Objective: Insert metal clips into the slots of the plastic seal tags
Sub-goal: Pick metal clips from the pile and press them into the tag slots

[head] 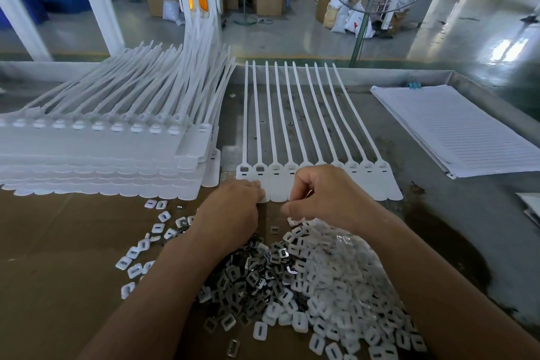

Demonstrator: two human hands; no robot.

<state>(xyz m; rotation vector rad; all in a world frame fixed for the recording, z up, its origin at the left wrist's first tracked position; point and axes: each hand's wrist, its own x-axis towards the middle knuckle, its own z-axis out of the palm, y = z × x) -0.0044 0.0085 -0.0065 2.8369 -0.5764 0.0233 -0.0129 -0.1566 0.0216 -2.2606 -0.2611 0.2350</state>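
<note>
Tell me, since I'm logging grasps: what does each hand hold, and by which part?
The left hand rests on the seal tags at their lower edge; grip unclear. The right hand is curled; anything inside is hidden.

Seal tags (387,184): white, smooth, matt plastic. Metal clips (248,275), in front of the tags: dark, glossy. Cardboard sheet (58,242), under the clips: brown, matt. Tabletop (438,228), under the tags: dull, stained grey metal.

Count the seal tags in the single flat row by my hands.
10 seal tags, side by side between the stacked tags and the lined paper, straps pointing away; the right hand covers some heads.
</note>
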